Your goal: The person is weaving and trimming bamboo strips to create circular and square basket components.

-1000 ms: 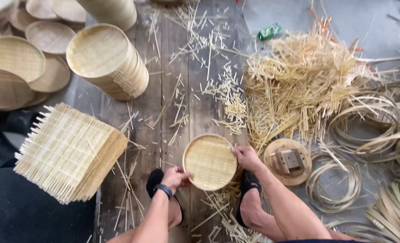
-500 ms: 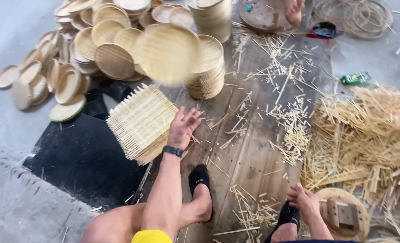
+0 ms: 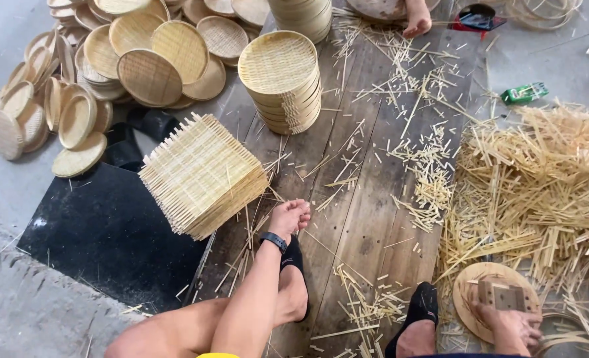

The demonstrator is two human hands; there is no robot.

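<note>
Near the centre of the frame our left hand (image 3: pixel 289 217) hovers over the wooden plank floor (image 3: pixel 367 199), its fingers (image 3: pixel 301 211) loosely curled and holding nothing. Just beside it, centre left, sits the stack of square woven bamboo mats (image 3: pixel 200 174). At the lower right our right hand (image 3: pixel 510 326) rests on the round wooden disc with a small block on it (image 3: pixel 490 301), fingers bent over its near edge. A tall stack of round woven bamboo trays (image 3: pixel 281 79) stands at the upper centre.
</note>
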